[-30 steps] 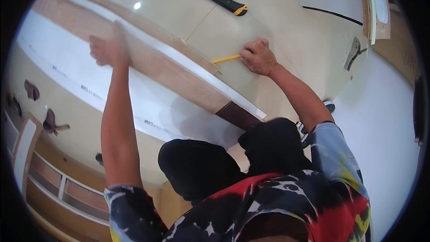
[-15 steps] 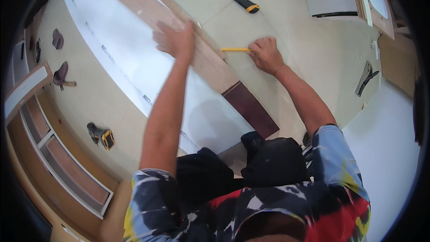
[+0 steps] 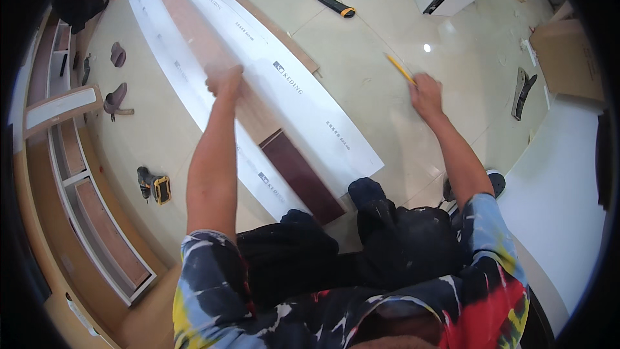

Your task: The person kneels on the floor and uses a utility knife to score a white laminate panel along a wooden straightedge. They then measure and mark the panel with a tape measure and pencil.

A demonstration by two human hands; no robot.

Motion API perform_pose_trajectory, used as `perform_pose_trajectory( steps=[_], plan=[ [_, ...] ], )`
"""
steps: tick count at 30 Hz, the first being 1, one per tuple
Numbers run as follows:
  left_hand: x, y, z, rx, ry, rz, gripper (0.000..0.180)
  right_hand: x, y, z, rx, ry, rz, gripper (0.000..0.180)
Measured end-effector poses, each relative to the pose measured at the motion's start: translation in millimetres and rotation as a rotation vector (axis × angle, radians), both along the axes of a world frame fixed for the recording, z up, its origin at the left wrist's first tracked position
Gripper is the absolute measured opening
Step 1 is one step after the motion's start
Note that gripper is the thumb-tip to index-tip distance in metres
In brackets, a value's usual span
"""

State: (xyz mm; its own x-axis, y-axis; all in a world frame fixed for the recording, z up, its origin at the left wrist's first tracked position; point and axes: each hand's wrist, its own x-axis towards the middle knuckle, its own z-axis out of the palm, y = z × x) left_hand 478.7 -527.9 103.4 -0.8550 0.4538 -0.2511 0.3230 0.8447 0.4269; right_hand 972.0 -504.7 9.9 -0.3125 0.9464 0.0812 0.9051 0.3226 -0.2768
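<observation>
The right hand (image 3: 427,95) pinches a yellow pencil (image 3: 401,69) over the tiled floor (image 3: 381,119), with room to move between it and the white panel's (image 3: 316,116) long right edge; the left hand (image 3: 225,81) is curled and blurred at the brown board (image 3: 255,115), its grip impossible to tell; that board runs along the panel's left edge, its dark red end section (image 3: 300,174) near the person's feet.

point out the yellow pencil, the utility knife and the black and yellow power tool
Yellow pencil (image 3: 400,68): head view, middle of its shaft.
Utility knife (image 3: 332,4): head view, on its black handle.
Power tool (image 3: 154,185): head view, middle of its body.
</observation>
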Motion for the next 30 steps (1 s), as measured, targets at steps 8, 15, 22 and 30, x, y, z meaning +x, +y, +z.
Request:
perform_pose_trajectory(
  steps=[8,15,22,30],
  plan=[
    [-128.9,-94.7,-16.6,0.024,0.228,-0.187,0.101,7.8,-97.2,24.6,0.001,0.166,-0.044,0.036],
    [-110.3,-80.8,-6.9,-0.294,0.102,-0.269,0.081,-67.4,-155.9,29.6,-0.362,0.292,0.129,0.036],
    [-15.4,-178.5,-48.9,-0.084,0.171,-0.016,0.09,-99.5,-150.3,29.7,-0.545,0.279,-0.008,0.037],
    [44.9,-200.5,-7.0,-0.126,0.044,0.099,0.105,-108.6,-152.2,32.9,-0.692,0.471,0.035,0.034]
  ],
)
